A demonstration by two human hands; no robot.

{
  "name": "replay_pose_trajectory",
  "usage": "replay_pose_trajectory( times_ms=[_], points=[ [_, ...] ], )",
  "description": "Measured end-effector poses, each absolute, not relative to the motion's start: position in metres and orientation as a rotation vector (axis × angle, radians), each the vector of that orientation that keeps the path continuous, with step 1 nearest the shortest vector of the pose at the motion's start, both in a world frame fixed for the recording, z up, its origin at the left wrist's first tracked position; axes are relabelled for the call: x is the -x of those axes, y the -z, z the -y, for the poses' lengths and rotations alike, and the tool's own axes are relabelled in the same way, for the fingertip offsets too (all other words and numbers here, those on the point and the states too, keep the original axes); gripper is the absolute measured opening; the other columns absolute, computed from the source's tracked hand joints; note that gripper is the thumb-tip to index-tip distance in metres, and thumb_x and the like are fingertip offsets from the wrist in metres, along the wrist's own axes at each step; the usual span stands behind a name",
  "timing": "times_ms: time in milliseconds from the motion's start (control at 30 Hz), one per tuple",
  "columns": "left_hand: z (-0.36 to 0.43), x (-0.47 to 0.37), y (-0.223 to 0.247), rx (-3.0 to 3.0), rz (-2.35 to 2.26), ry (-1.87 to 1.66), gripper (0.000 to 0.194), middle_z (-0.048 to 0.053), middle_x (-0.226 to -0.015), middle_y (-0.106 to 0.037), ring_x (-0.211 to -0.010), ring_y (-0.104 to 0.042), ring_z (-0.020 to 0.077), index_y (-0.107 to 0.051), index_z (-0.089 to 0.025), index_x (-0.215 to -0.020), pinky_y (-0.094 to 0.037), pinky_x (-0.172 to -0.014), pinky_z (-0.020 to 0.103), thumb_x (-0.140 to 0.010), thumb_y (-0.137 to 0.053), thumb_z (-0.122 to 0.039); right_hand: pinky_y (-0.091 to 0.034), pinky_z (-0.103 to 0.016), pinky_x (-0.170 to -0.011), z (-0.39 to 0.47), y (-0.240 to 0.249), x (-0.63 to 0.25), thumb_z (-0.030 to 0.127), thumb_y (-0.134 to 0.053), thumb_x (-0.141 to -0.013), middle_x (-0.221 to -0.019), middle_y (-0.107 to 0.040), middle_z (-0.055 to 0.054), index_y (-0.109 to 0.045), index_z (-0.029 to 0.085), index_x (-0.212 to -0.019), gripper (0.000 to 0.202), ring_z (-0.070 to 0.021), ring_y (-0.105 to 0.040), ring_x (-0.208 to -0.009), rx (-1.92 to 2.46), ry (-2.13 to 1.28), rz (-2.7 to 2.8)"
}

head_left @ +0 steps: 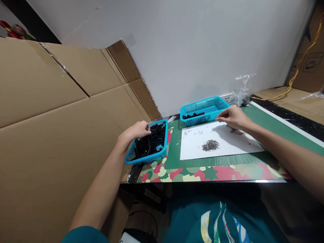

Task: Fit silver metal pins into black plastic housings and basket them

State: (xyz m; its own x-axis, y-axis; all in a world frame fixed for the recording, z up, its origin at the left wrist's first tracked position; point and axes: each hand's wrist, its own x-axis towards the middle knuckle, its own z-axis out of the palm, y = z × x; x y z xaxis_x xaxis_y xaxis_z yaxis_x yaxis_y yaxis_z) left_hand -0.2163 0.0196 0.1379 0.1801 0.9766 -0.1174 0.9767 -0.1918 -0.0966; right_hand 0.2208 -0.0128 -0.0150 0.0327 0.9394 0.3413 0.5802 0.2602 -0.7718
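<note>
My left hand (141, 129) is over the left blue basket (165, 140), its fingers pinched together above many black pieces (155, 135); whether it grips one cannot be made out. Over the back right of a white paper sheet (192, 153), my right hand (234, 117) holds its thumb and fingers together on something too small to make out. A pile of small metal pins (211, 145) lies on the sheet, and a second pile (237, 131) sits below my right hand. The back blue basket (206, 118) has a few black pieces (193, 115) along its near side.
Cardboard (50, 152) stands along the left side. A clear plastic bag (239, 96) lies behind the paper near the wall. A yellow cable (293, 81) runs down at the right. The green mat (174, 148) has a patterned front border (182, 173).
</note>
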Motion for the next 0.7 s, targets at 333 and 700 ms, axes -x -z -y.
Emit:
replay_pose_trajectory(
  times_ms=[333,700],
  points=[
    [-0.011,0.198,-0.147,-2.633,-1.819,-0.645,0.020,0.008,-0.092,-0.074,-0.082,-0.065,0.0197,-0.071,-0.017,-0.090,-0.047,-0.076,0.030,-0.091,-0.056,-0.029,-0.050,-0.038,-0.065,0.012,0.016,-0.220,0.037,-0.077,-0.082,-0.081,-0.082,-0.016,-0.087,0.014,-0.085,0.026,-0.0273,-0.073,-0.075,1.370,-0.598,1.602],
    [-0.013,0.097,-0.114,-2.373,-1.140,-1.175,0.030,0.006,-0.092,-0.075,-0.075,-0.066,0.0169,-0.075,-0.016,-0.116,-0.051,-0.070,0.029,-0.096,-0.068,-0.038,-0.038,-0.034,-0.059,0.024,-0.005,-0.200,0.063,-0.085,-0.073,-0.075,-0.074,-0.009,-0.075,0.019,-0.081,0.047,-0.0140,-0.048,-0.060,0.982,-0.920,1.398]
  ],
)
